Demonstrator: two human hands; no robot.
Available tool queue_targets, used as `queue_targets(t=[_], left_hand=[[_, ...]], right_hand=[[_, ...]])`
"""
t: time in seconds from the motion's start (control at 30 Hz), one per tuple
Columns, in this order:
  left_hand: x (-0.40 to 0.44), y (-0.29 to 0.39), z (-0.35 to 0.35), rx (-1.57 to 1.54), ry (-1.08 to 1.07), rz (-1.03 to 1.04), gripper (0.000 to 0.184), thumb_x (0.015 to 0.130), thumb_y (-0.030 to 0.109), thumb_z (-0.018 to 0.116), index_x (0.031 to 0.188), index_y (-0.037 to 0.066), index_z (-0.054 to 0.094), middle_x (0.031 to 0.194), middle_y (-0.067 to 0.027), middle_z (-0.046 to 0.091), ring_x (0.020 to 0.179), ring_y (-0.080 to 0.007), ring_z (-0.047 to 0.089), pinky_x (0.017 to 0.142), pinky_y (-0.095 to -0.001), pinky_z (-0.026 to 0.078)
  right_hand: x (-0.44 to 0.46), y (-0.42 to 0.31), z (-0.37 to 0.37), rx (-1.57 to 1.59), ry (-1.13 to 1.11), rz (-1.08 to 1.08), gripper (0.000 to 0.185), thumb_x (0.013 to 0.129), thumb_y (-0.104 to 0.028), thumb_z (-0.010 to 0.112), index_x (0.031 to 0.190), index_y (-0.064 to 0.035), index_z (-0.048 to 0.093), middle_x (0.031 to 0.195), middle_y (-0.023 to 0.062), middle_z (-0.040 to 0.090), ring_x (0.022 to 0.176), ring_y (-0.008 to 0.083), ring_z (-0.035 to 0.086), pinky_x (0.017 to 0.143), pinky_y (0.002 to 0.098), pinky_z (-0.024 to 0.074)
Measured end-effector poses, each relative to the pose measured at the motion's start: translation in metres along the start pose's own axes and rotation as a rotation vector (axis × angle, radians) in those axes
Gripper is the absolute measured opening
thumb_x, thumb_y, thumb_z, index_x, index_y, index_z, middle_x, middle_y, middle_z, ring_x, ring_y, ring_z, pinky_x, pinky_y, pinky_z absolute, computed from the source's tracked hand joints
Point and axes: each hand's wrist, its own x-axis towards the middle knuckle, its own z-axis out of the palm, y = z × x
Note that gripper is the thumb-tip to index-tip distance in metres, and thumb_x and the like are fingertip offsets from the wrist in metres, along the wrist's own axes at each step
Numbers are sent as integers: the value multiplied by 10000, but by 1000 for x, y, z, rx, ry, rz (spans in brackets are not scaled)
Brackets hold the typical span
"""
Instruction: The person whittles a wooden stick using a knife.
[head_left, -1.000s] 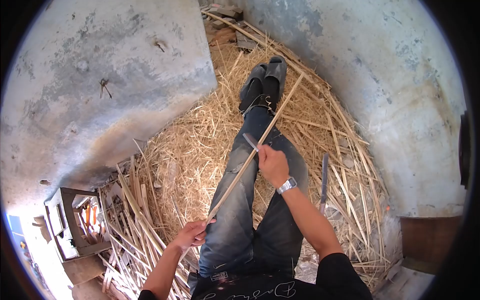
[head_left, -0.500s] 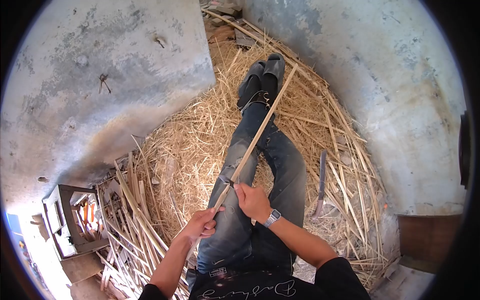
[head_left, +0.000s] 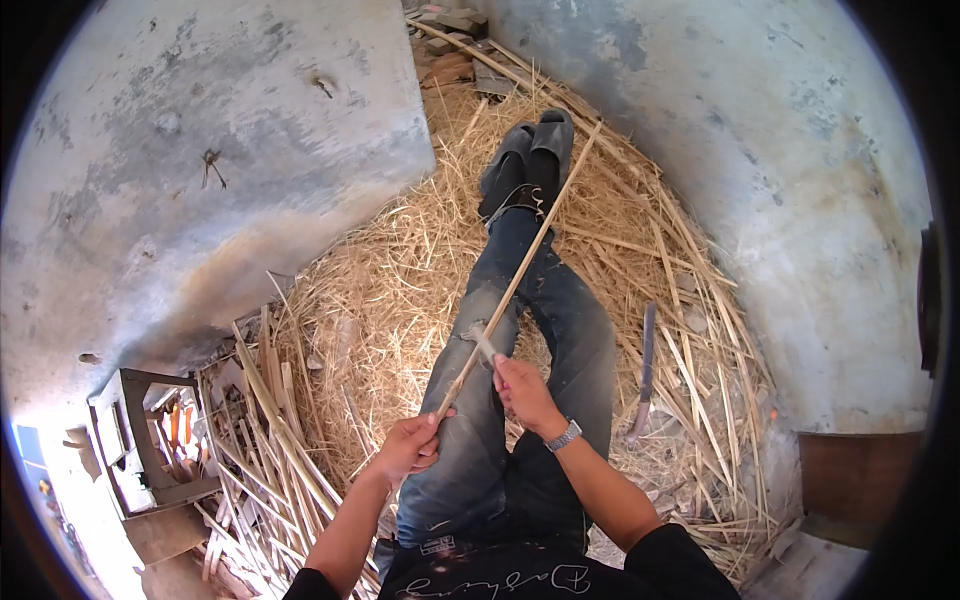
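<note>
A long, thin bamboo strip (head_left: 540, 238) slants across my outstretched legs, its far end up by my feet. My left hand (head_left: 408, 447) is closed around its near end, above my thigh. In my right hand (head_left: 527, 396) is a small knife (head_left: 484, 343); the handle is mostly hidden by my fingers. The pale blade lies across the strip near my knee, its flat side catching the light.
Shavings (head_left: 375, 290) cover the ground around my legs. A long dark-bladed knife (head_left: 647, 360) lies to the right. Split strips (head_left: 270, 400) are heaped at the left beside a dark wooden frame (head_left: 170, 435). Plastered walls (head_left: 230, 130) rise on both sides.
My right hand has moved slightly up and right along the strip with the knife. The blade has turned and shows paler. My left hand stays closed on the strip's near end.
</note>
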Motion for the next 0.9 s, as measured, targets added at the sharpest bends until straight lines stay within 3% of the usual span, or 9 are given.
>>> queue_targets(t=[0.03,0.1,0.23,0.43,0.57,0.63,0.73,0.8,0.9], left_hand=[[0,-5,0,-2,6,-4,491,1137,418,520,1462,56,591,637,69,331,480,-51,286,441,-250,213],[3,-14,-1,87,39,139,477,1122,367,583,1464,36,615,653,79,395,517,-37,333,473,-238,265],[7,-20,7,246,179,227,464,1104,316,634,1464,24,628,680,89,455,563,-22,374,508,-229,307],[7,-17,7,303,208,245,453,1102,317,639,1449,25,644,687,92,480,581,-19,396,514,-229,318],[10,-6,5,262,175,144,445,1115,341,608,1450,51,649,681,90,463,577,-23,400,506,-232,305],[8,-4,-1,277,141,146,440,1117,347,601,1449,63,653,679,88,456,576,-24,401,503,-232,300],[-2,-12,-14,223,89,145,438,1114,333,611,1474,85,640,681,87,453,569,-29,396,500,-235,306],[-5,-22,-24,281,149,169,446,1108,312,624,1489,79,626,695,93,466,589,-27,407,522,-227,326],[-14,-26,-29,486,223,251,462,1093,286,652,1487,48,616,759,73,534,671,-24,465,597,-222,401]], right_hand=[[-2,-11,7,4,-3,6,527,1061,-415,647,709,-26,600,576,18,514,563,110,527,541,359,421],[-12,-30,18,-642,108,-391,456,1004,-401,735,778,-13,657,575,50,546,546,138,541,532,359,435],[-17,-27,35,-771,64,-436,331,967,-311,793,838,-24,690,575,37,561,493,150,509,492,349,400],[-33,-29,42,-889,24,-470,196,872,-216,763,969,-47,755,697,198,680,666,405,692,610,462,548],[-62,-32,46,-1143,-398,-386,211,865,-215,742,1029,-82,762,727,188,697,715,397,714,670,468,578],[-64,-39,35,-931,-241,-449,209,888,-273,789,963,-84,737,670,151,664,615,366,675,600,430,534],[-40,-65,6,-849,385,-541,298,964,-332,764,1006,-40,721,736,143,674,670,276,673,651,375,525],[-28,-92,-16,-831,461,-493,290,1017,-336,689,1019,-46,694,815,218,703,790,401,720,693,475,550],[5,-96,-55,-937,416,-448,268,1064,-304,612,994,-55,680,777,213,686,743,424,691,659,508,517]])
